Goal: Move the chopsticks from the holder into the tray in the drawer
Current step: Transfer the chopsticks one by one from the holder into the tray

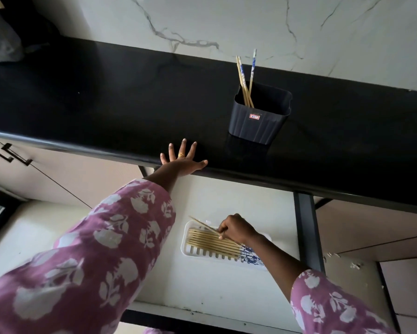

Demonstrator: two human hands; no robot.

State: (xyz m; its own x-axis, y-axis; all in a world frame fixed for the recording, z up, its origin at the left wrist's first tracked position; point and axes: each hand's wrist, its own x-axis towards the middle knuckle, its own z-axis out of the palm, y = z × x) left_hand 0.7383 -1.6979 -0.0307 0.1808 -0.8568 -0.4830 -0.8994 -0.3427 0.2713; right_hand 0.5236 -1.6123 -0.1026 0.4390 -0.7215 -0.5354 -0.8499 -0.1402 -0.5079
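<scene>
Head view: left hand (182,162) flat, fingers spread, on the counter's (106,104) front edge. Right hand (236,229) pinches one chopstick (203,225) over the tray (187,247) in the drawer (202,285). Holder (255,124) on the counter near its back edge, chopsticks inside.

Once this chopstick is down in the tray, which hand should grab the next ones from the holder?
Probably the left hand. It lies open and empty on the counter edge, near the holder and its remaining chopsticks. The right hand is down in the drawer, pinching a chopstick over the tray.
</scene>
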